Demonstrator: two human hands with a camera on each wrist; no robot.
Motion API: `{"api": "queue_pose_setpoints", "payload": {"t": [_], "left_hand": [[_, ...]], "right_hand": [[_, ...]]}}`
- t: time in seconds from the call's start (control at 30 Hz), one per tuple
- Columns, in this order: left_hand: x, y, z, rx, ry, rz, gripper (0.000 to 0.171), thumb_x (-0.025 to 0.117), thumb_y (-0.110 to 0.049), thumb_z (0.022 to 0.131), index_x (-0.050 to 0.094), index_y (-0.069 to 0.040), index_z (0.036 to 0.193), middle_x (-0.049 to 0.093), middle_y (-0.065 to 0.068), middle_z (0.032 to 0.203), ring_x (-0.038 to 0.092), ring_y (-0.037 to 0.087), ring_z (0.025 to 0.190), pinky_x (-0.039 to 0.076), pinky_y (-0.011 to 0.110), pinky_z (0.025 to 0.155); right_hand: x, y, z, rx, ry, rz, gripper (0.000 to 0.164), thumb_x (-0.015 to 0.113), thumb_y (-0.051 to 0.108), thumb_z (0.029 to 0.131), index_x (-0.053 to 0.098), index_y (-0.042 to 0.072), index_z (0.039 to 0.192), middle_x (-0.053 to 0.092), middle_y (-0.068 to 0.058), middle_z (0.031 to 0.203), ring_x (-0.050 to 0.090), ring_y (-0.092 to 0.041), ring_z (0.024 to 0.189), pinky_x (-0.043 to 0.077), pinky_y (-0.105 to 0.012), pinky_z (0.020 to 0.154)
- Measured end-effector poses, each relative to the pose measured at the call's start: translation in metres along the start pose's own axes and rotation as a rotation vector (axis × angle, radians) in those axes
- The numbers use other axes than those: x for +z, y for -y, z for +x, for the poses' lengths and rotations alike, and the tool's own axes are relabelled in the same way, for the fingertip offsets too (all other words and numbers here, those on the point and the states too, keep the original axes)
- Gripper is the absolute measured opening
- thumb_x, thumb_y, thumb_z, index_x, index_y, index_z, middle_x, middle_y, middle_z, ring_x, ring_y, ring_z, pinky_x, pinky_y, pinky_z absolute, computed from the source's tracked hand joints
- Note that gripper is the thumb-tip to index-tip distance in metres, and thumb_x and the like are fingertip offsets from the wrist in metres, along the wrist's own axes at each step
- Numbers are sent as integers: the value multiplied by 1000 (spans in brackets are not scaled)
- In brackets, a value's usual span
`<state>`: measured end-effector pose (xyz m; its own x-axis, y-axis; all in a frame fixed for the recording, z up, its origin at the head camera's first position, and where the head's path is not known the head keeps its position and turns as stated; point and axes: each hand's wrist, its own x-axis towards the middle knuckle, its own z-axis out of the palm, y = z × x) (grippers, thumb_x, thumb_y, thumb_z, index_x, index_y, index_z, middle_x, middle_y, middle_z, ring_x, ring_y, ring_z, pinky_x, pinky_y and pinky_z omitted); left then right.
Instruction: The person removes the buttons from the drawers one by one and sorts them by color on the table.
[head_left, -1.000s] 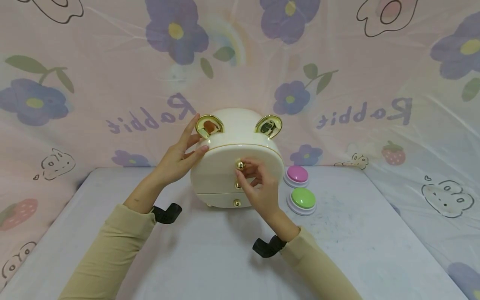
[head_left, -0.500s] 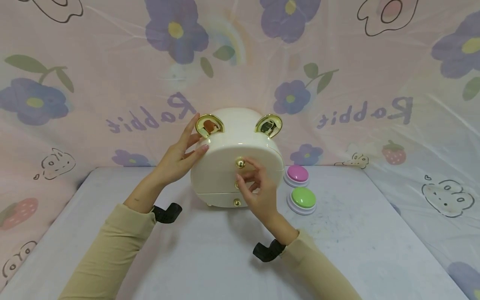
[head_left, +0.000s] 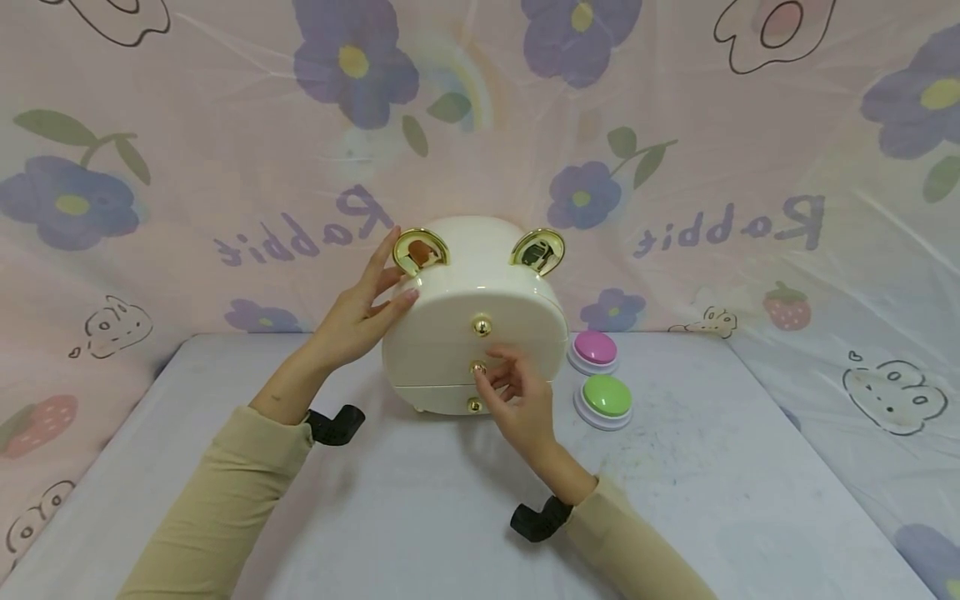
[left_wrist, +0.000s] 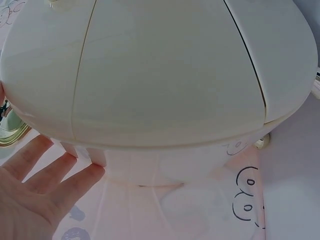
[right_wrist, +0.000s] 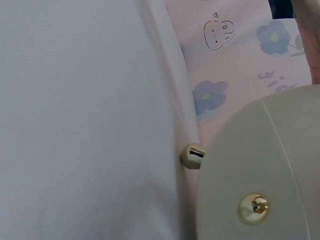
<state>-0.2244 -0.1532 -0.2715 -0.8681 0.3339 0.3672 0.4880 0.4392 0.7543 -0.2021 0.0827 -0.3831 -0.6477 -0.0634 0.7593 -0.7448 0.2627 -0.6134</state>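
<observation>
A glossy white mini drawer cabinet (head_left: 435, 342) with two gold-rimmed ears stands on the table; gold knobs run down its rounded front. My left hand (head_left: 357, 321) steadies its upper left side, thumb at the front edge and fingers by the left ear (head_left: 420, 252). In the left wrist view those fingers (left_wrist: 75, 187) are spread along the side. Before the front is my right hand (head_left: 522, 400), its thumb tip at the middle knob (head_left: 477, 367) and index finger slightly above. The top knob (head_left: 482, 326) is free. The bottom knob (right_wrist: 253, 208) shows in the right wrist view.
Right of the cabinet sit two push buttons, one pink (head_left: 596, 348) and one green (head_left: 607, 396), on white bases. A white cloth covers the table (head_left: 420, 517). Behind it hangs a pink curtain (head_left: 480, 167) printed with flowers.
My right hand has left the top knob and moved down to the middle one. The slightly protruding top drawer front has gone in flush. My left hand has stayed put.
</observation>
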Motion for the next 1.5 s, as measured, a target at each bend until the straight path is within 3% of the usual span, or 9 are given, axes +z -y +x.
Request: {"api": "queue_pose_setpoints", "payload": {"t": [0.4,0.67,0.9,1.13,1.37,1.5], "left_hand": [[1,2,1,-7,1,-5,75,51,-26,100,0,-47,151,39,15,149,33,27,142,40,53,105],[1,2,0,-13,-4,-16,75,51,-26,100,1,-49,150,42,14,148,33,26,142,41,53,105],[1,2,0,-13,2,-15,75,51,-26,100,0,-45,152,40,15,149,34,28,141,40,54,105],[0,2,0,-14,4,-16,76,52,-27,100,0,-47,151,38,15,150,33,28,141,40,54,105],[0,1,0,-13,4,-15,76,52,-27,100,0,-43,152,38,16,150,34,29,141,41,54,105],[0,1,0,-12,4,-13,76,52,-26,100,-1,-42,153,38,17,150,33,30,141,40,54,105]], "right_hand": [[1,28,1,78,38,34,24,70,-10,80,59,-10,102,66,-19,75,63,-14,62,51,-21,47],[5,29,6,116,16,44,23,72,-11,76,59,-11,95,66,-22,73,65,-24,59,53,-20,49],[7,7,-2,122,-12,46,21,76,-5,75,63,-2,92,68,-14,72,63,-13,59,52,-16,50],[-1,31,-1,14,4,-22,23,74,-12,71,60,-8,87,67,-17,69,63,-19,54,50,-18,46],[-6,8,-14,-141,36,-56,27,77,-6,68,60,0,88,68,-11,69,62,-15,53,50,-18,44],[-11,6,-18,-245,52,-58,24,76,-1,70,61,0,89,67,-9,68,63,-12,52,50,-15,44]]}}
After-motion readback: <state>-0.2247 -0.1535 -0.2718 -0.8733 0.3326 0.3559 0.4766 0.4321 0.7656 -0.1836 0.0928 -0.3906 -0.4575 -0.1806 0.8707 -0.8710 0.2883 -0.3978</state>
